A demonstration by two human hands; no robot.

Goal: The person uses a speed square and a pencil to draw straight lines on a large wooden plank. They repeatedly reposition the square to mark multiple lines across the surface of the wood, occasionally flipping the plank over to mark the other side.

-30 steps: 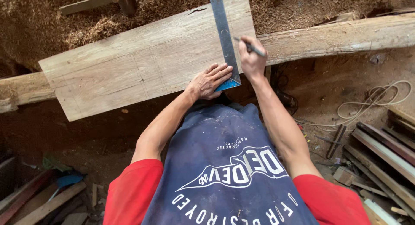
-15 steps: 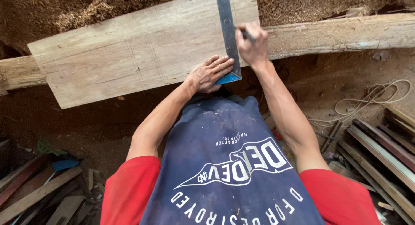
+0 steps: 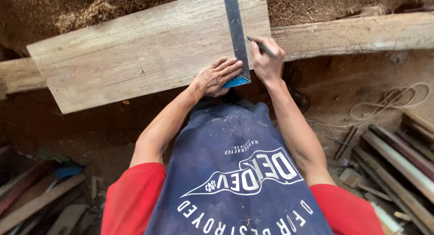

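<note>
Now left hand [image 3: 217, 77] pins square [image 3: 236, 34]; right hand [image 3: 266, 63] grips pencil [image 3: 261, 46] beside.

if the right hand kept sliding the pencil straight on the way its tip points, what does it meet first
Probably the metal square: the right hand aims the pencil up and left, its tip almost at the blade's edge on the board.

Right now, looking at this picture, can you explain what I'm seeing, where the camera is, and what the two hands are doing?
The camera sits on a person's head and looks down over their chest and arms. There is no machine, only two bare hands. A wide wooden board lies across a rough timber beam. The left hand presses flat on a metal try square with a blue base, laid across the board. The right hand grips a pencil with its tip beside the square's blade. Sawdust lies beyond, and a coiled rope and wood strips lie on the floor.
</note>
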